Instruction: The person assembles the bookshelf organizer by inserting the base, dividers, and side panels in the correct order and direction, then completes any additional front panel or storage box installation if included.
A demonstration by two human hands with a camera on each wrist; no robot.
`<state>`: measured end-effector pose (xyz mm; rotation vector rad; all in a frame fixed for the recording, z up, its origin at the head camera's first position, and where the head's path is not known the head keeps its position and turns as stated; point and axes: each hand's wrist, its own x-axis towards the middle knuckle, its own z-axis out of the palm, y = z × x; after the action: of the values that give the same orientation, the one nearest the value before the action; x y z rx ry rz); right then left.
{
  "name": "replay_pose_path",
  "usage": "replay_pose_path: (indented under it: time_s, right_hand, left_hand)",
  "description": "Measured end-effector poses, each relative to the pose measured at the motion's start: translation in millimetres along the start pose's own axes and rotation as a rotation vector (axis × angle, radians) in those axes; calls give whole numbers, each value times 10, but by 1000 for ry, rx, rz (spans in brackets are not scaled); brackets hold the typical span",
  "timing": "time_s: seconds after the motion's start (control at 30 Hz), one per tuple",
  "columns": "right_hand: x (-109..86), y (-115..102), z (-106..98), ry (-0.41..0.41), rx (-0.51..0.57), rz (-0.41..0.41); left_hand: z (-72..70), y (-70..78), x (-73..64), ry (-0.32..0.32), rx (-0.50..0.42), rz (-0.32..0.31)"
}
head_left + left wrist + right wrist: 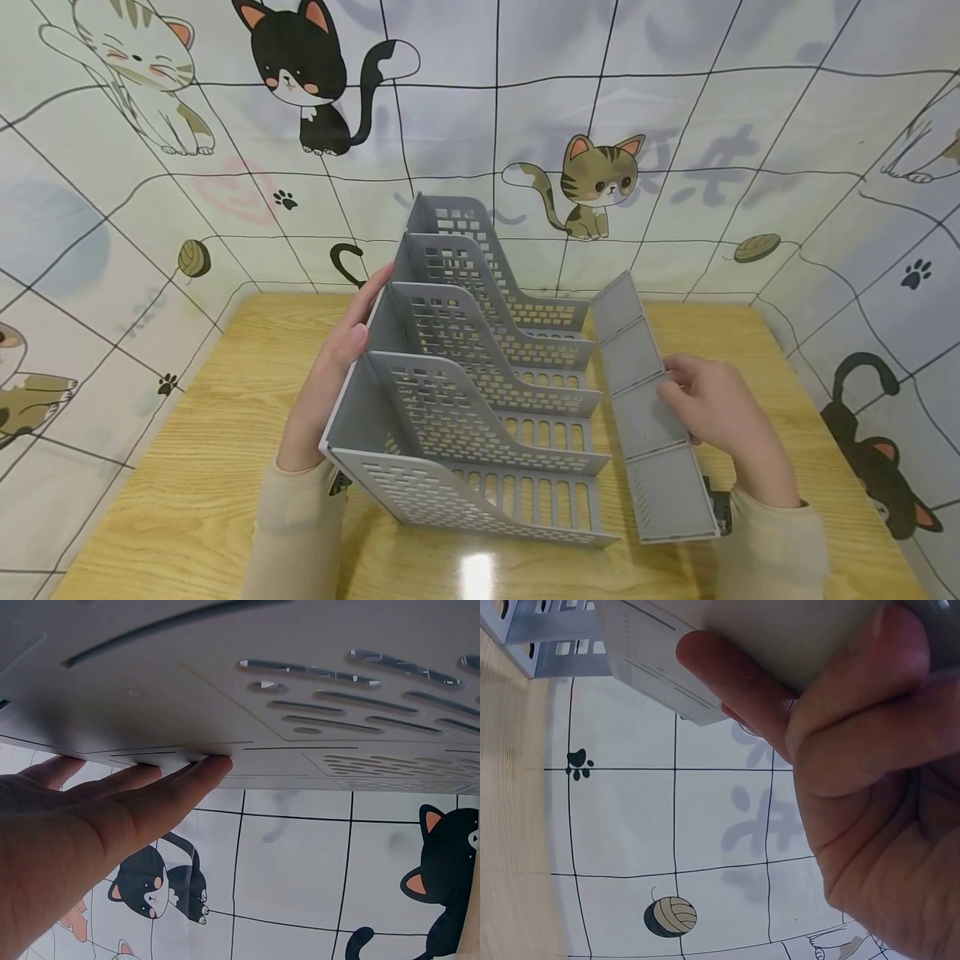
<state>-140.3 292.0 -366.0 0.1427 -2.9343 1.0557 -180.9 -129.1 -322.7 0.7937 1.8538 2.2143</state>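
A grey plastic file organizer point(480, 392), with several slotted compartments side by side, stands in the middle of the table, low ends facing right. Against its tall left side lies my left hand point(337, 358); in the left wrist view the straight fingers point(202, 780) touch that grey wall point(150, 697). To the right of the organizer, a long grey panel point(645, 408) of several joined sections stands tilted beside the low ends. My right hand point(712, 400) pinches the panel's right edge, thumb on its near face and the other fingers curled behind it.
The wooden table point(202, 433) carries the organizer. A curtain or sheet point(465, 108) with cat drawings and grid lines surrounds the table at the back and both sides. Dark wrist cameras point(722, 508) sit at the sleeves.
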Motion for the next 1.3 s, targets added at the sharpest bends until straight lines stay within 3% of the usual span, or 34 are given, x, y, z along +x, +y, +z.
replay_pose_path:
  time_s: [1.0, 1.3]
  right_hand:
    - [9, -31, -40, -10, -11, 2]
    - [42, -41, 4, -10, -22, -52]
  left_hand:
    - [13, 4, -12, -1, -29, 6]
    - [-14, -26, 2, -2, -20, 12]
